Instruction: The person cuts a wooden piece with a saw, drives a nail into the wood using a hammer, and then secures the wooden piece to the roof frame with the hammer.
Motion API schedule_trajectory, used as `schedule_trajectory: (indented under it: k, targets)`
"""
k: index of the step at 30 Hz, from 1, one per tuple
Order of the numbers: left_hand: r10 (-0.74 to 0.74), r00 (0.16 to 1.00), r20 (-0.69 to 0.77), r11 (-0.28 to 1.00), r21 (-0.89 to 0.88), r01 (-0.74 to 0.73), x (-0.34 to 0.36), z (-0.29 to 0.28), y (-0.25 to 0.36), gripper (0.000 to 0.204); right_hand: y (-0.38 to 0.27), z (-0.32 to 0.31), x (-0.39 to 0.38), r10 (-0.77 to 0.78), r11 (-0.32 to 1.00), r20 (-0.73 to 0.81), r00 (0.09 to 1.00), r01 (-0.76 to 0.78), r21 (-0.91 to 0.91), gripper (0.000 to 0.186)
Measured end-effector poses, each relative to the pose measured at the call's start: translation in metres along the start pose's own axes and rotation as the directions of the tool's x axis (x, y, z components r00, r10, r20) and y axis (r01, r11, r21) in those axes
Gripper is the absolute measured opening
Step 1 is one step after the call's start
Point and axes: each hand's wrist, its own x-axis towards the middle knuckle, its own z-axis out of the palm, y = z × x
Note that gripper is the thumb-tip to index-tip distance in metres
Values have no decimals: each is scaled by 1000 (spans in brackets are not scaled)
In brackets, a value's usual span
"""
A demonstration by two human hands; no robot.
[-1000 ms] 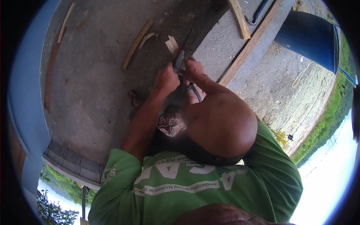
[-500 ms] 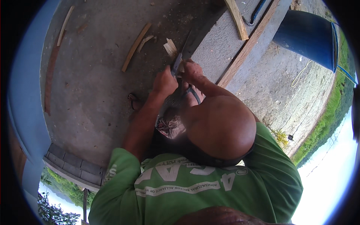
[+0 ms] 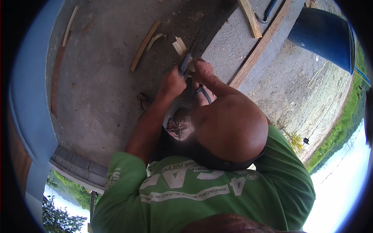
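At the upper centre of the frame, the left hand (image 3: 173,82) wraps a long-bladed tool (image 3: 185,63); just right of it, the right hand (image 3: 203,71) grips a pale wood piece (image 3: 190,67).

A green shirt (image 3: 163,215) (printed in white) is worn with dark-strapped sandals (image 3: 205,95).

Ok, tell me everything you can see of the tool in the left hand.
The tool is long and narrow: a grey, metal-looking section just beyond the left hand, then a thin, darker stretch ending in shadow. The hand closes around its near end, hiding most of the grip. It points away from the person, slanting right. A pale piece by the right hand lies close along its right side; contact is unclear.
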Motion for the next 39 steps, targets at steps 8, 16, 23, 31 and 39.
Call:
schedule_trajectory:
  k: [8, 16, 23, 31, 39]
  targets:
    - [28, 992, 123, 997, -71, -19, -209, -56, -56, 58, 47, -6, -10, 132, 991, 54, 990, -133, -2, 51]
    - [-154, 978, 144, 979, 156, 131, 7, -1, -79, 34, -5, 9, -9, 45, 998, 34, 998, -47, 41, 54]
    - [-20, 995, -93, 995, 93, 29, -88, -127, -105, 39, 34, -11, -21, 71, 997, -87, 994, -70, 20, 62]
    - [-192, 979, 66, 902, 404, 149, -167, -223, -221, 30, 26, -16, -105, 394, 917, -469, 790, -368, 151, 53]
    - [-114, 981, 157, 920, 388, 45, -195, -237, -238, 31, -13, -13, -151, 566, 825, -346, 748, -517, 230, 47]
